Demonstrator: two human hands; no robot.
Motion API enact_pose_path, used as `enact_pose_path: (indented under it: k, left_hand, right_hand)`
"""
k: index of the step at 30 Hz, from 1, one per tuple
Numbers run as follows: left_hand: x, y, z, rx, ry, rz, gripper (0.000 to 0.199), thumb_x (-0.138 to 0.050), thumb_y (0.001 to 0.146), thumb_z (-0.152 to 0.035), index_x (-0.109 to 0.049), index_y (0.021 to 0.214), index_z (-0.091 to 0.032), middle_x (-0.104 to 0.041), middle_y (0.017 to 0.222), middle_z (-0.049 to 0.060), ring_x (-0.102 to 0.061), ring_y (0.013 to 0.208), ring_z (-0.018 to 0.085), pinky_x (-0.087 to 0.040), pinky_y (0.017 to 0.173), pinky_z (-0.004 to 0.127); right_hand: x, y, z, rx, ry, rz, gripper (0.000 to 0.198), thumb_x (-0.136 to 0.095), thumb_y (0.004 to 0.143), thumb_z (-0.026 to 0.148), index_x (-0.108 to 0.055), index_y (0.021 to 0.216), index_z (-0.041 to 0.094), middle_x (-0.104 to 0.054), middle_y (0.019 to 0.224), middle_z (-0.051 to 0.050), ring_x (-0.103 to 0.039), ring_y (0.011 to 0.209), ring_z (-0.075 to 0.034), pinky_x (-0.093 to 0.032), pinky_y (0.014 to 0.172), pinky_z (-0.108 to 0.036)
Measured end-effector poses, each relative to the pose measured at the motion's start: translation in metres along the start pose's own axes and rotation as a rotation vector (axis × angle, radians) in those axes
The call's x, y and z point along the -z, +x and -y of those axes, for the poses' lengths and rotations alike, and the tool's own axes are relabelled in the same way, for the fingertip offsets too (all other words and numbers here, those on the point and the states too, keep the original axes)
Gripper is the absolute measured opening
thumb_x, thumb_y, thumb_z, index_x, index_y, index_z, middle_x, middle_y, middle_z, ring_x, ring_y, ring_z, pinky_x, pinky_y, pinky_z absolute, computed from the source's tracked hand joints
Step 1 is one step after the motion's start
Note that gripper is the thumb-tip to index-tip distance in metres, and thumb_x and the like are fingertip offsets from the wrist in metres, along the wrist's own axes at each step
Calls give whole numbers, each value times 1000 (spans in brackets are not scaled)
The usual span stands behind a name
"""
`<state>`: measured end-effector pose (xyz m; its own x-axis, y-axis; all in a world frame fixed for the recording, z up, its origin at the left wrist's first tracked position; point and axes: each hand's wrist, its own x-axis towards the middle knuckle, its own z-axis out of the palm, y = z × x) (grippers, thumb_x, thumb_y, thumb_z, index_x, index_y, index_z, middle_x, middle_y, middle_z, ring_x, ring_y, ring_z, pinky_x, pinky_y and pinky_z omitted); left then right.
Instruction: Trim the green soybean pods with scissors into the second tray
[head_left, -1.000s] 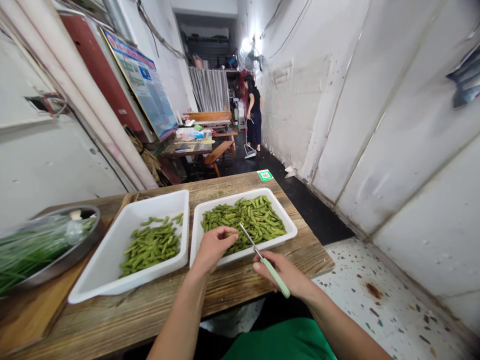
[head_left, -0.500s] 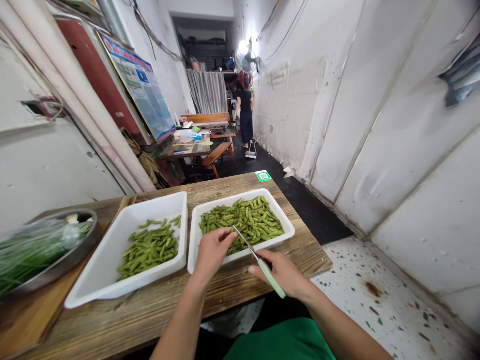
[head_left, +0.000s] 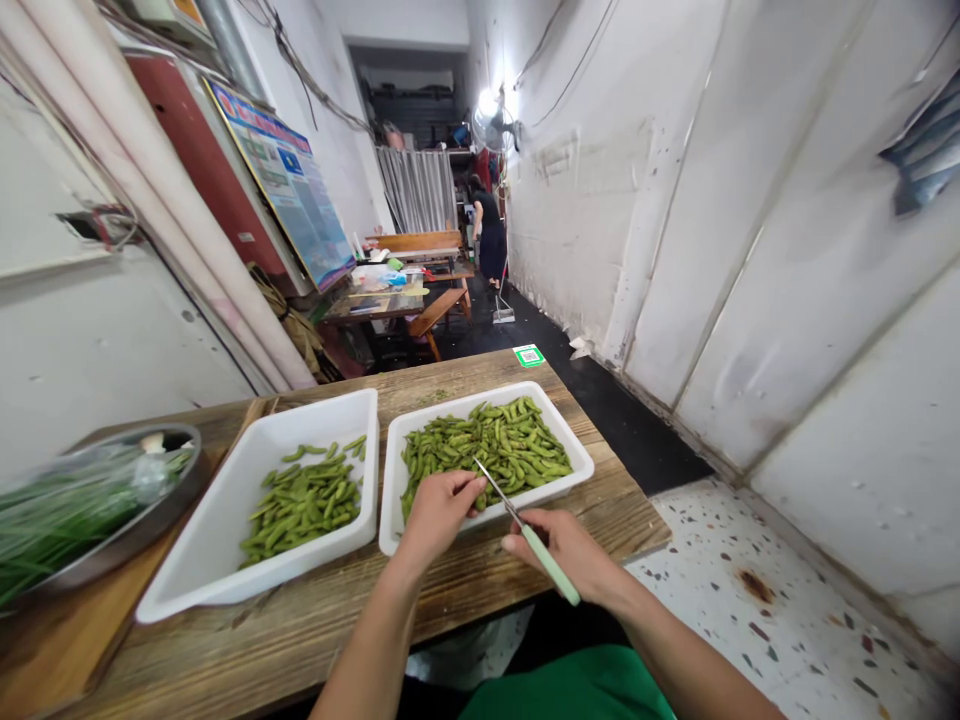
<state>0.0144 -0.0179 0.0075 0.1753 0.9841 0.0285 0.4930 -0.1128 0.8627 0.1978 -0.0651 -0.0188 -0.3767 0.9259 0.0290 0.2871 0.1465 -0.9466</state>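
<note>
My right hand (head_left: 566,550) grips a pair of scissors (head_left: 551,565) with pale green handles, its narrow blades pointing up and left. Close to the blade tips, the thumb and fingers of my left hand (head_left: 442,510) are pinched together on what looks like an edamame pod, mostly hidden by the fingers. Both hands are at the near edge of the right white tray (head_left: 583,465), which holds a wide layer of green edamame pods (head_left: 517,445). A second white tray (head_left: 202,550) on the left contains a smaller heap of pods (head_left: 311,500).
Left of the trays, a metal bowl (head_left: 105,560) of bagged green vegetables sits on the wooden table (head_left: 300,640). A green QR card (head_left: 529,356) lies at the far edge. Farther back are a cluttered table (head_left: 375,300), benches and a person (head_left: 489,235) near a long-handled dustpan (head_left: 504,315).
Both hands stay near the right tray, the left still pinched beside the scissors. The view has shifted slightly. The person at the back now leans forward.
</note>
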Motion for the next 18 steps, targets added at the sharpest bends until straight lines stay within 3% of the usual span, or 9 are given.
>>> enact_pose_path:
  k: [5, 10, 14, 18]
  left_hand:
    - [0, 4, -2, 30, 17, 26, 35, -48, 73, -45, -60, 59, -15, -57, 50, 0, -50, 47, 13, -36, 50, 23]
    - [-3, 8, 6, 5, 35, -1, 36, -48, 75, -46, -62, 63, -15, -57, 50, 0, -49, 46, 13, -35, 49, 24]
    - [7, 6, 15, -43, 121, -238, 34, -49, 75, -43, -68, 84, -17, -65, 71, 4, -56, 62, 17, -42, 61, 27]
    - [46, -5, 22, -66, 434, -600, 39, -45, 78, -36, -64, 104, -14, -63, 97, 11, -56, 87, 23, -41, 82, 33]
  right_hand:
    - [0, 2, -1, -47, 45, 4, 32, -60, 73, 47, -56, 68, 15, -42, 50, 5, -39, 49, -8, -33, 47, -20]
    - [-3, 4, -5, -203, 188, 94, 38, -57, 72, 53, -54, 81, 16, -39, 44, 8, -40, 32, -8, -31, 31, -18]
    - [-5, 6, -11, -198, 286, 98, 40, -59, 71, 54, -52, 84, 17, -39, 44, 9, -40, 31, -6, -34, 28, -16]
    - [-4, 7, -11, -199, 317, 100, 39, -58, 72, 53, -50, 82, 17, -39, 47, 9, -38, 33, -5, -34, 29, -14]
